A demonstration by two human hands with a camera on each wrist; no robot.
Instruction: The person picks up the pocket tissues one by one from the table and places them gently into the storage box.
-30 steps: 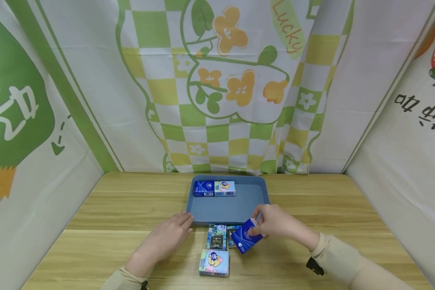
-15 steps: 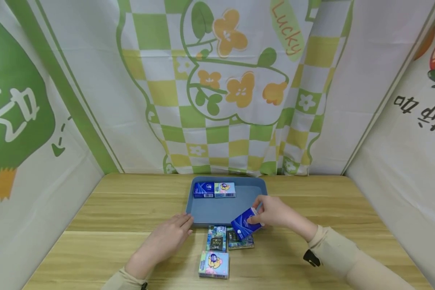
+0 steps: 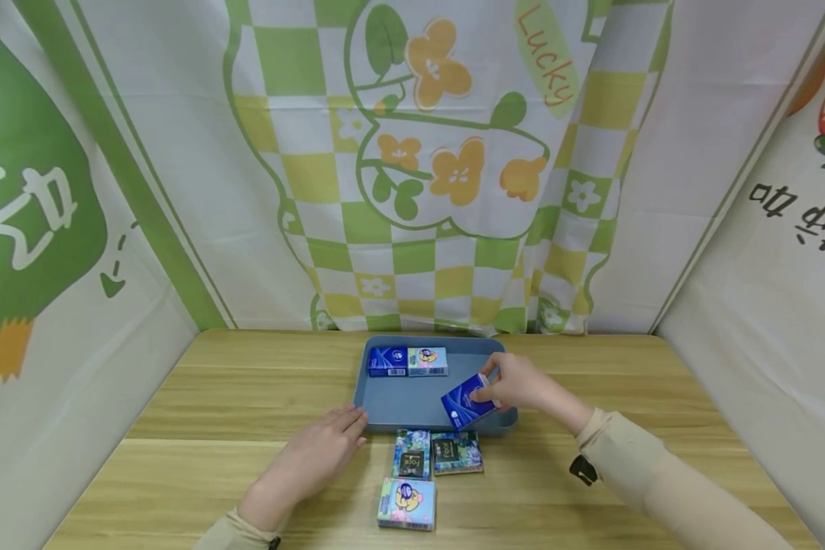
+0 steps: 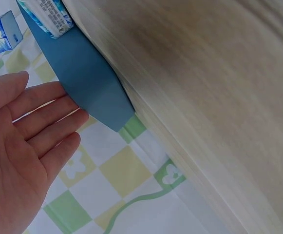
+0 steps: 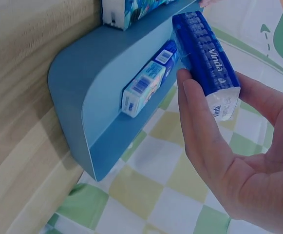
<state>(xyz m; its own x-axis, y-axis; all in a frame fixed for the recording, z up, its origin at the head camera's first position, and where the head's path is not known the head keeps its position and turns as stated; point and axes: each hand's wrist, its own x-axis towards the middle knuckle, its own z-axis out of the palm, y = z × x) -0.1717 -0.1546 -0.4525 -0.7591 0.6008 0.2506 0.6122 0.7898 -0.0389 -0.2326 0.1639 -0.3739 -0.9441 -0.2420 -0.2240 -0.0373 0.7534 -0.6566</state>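
Observation:
My right hand (image 3: 519,382) pinches a dark blue tissue pack (image 3: 467,402) between thumb and fingers, tilted over the tray's front right part. "Vinda" shows on the tissue pack (image 5: 209,56) in the right wrist view. Straight fingers of my left hand (image 3: 319,454) touch the front left corner of the blue-grey tray (image 3: 399,401). In its back left, another dark blue tissue pack (image 3: 388,361) sits beside a light blue one with a yellow cartoon, a light blue tissue pack (image 3: 428,361). The left wrist view shows the left hand (image 4: 29,131) with its palm visible and fingertips at the tray's edge.
In front of the tray lie two floral packs with black labels, a left floral pack (image 3: 411,454) and a right floral pack (image 3: 457,452). Nearer still is a light blue cartoon tissue pack (image 3: 406,504). A checked curtain (image 3: 419,252) hangs behind the wooden table (image 3: 261,382).
My right hand has carried the dark blue tissue pack forward from above the right floral pack to over the tray, uncovering that floral pack. The left hand stays at the tray corner.

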